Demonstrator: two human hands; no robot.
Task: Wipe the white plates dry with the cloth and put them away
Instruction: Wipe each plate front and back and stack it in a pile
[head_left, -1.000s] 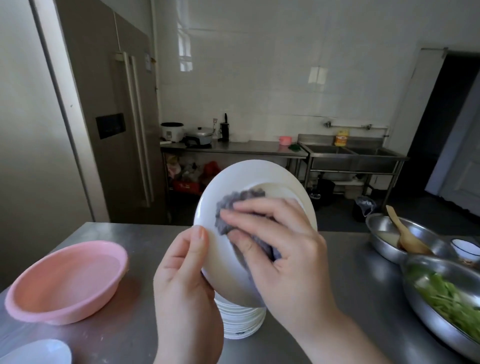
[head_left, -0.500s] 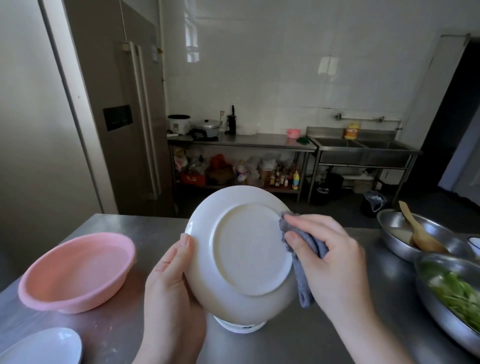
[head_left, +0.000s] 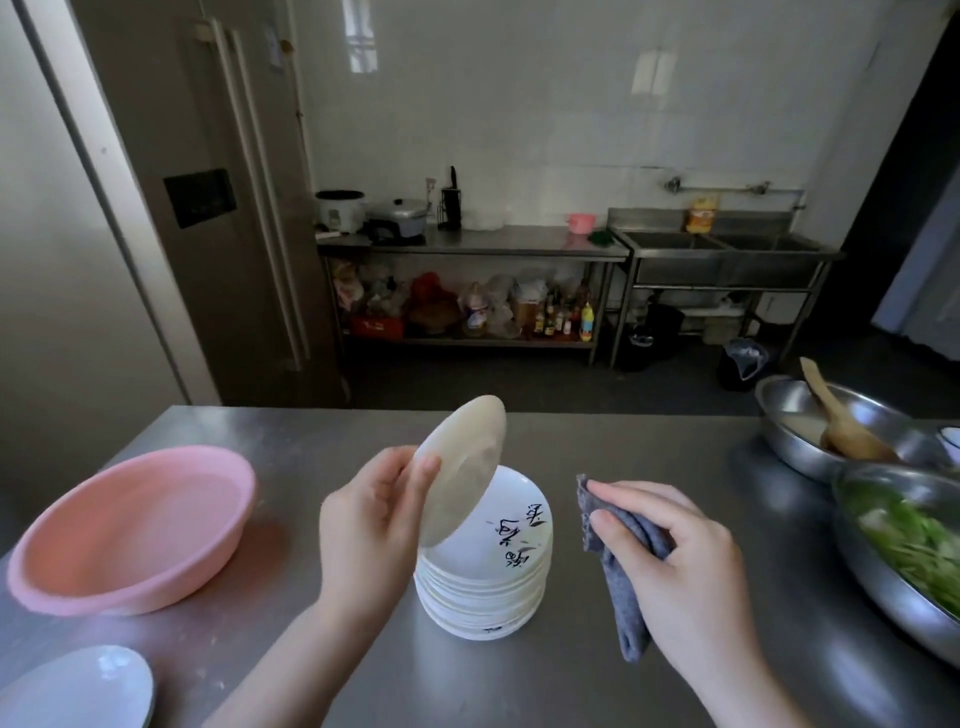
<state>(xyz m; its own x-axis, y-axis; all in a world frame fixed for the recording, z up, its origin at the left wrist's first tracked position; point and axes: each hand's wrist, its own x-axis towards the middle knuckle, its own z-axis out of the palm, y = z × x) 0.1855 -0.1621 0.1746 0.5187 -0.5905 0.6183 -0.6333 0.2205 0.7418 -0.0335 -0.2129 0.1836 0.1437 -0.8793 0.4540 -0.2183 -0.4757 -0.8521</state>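
Note:
My left hand (head_left: 371, 525) grips a white plate (head_left: 465, 465) by its lower edge and holds it tilted on its side, just above the left rim of a stack of white plates (head_left: 488, 577) on the steel table (head_left: 291, 436). The top plate of the stack carries black writing. My right hand (head_left: 675, 566) holds a grey cloth (head_left: 626, 582) to the right of the stack, apart from the held plate. Another white plate (head_left: 78, 686) lies at the bottom left corner.
A pink plastic basin (head_left: 130, 525) sits on the left of the table. At the right stand a steel bowl of green vegetables (head_left: 904, 545) and a steel bowl (head_left: 810, 415) with a wooden spoon (head_left: 836, 415). Behind the table are a fridge, a shelf table and sinks.
The cloth has come off the plate and my right hand has dropped to the right. My left hand has lowered the plate and turned it edge-on over the stack.

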